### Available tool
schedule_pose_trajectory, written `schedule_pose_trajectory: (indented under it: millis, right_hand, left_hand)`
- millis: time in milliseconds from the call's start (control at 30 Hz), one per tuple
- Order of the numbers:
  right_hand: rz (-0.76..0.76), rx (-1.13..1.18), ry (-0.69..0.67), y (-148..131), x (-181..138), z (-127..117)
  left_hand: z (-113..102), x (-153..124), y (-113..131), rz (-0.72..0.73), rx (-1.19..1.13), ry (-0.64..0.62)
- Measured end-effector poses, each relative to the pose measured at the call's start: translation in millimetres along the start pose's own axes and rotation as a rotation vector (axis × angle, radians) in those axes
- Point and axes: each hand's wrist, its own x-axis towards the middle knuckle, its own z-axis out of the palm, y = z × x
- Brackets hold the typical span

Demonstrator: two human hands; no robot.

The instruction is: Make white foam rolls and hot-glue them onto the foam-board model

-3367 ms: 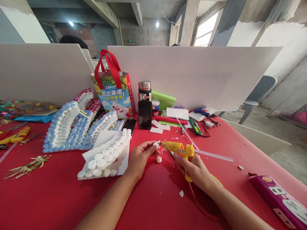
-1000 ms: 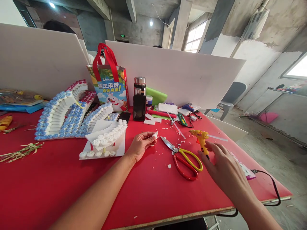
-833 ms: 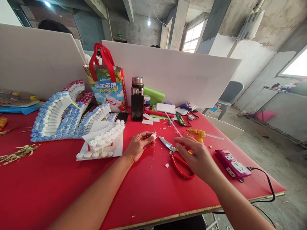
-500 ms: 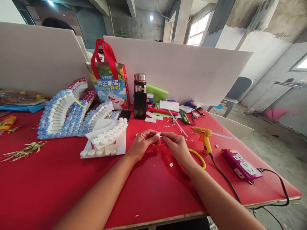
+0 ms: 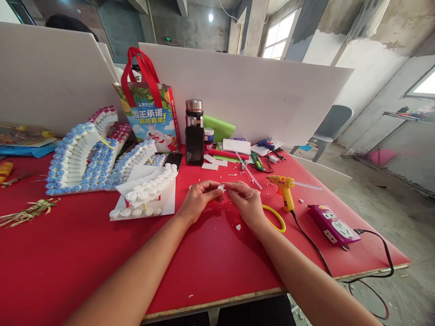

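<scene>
Your left hand pinches a small white rounded piece; your right hand curls close beside it, hold unclear, over the smooth red surface

A workshop: bare concrete pillars, glue gun, craft-strewn red table.

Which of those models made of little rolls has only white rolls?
The front model, nearest the left hand; the models behind it have blue or dark pink-tipped rolls.

Open near tabletop, glue gun rightward
</scene>
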Motion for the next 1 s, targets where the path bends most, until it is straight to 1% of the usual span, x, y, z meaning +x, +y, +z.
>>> schedule_pose_trajectory:
  millis: [400, 567, 667, 733, 900, 1000]
  right_hand:
    - [-0.034, -0.035, 0.012, -2, -2, 0]
    - [-0.047, -0.057, 0.005, 0, -2, 2]
    - [-0.097, -0.082, -0.004, 3, -3, 2]
    - [-0.155, -0.137, -0.016, 6, -5, 1]
    - [-0.301, -0.403, -0.055, 8, -8, 0]
    - [-0.378, -0.512, -0.077, 9, -8, -2]
  left_hand:
    - [2, 0, 3, -0.029, -0.041, 0.033]
    - [3, 0, 3, -0.013, 0.002, 0.064]
    - [3, 0, 4, -0.008, 0.037, 0.081]
    - [3, 1, 3, -0.004, 0.064, 0.088]
    - [2, 2, -1, 0.019, 0.138, 0.096]
    - [2, 1, -1, 0.015, 0.142, 0.108]
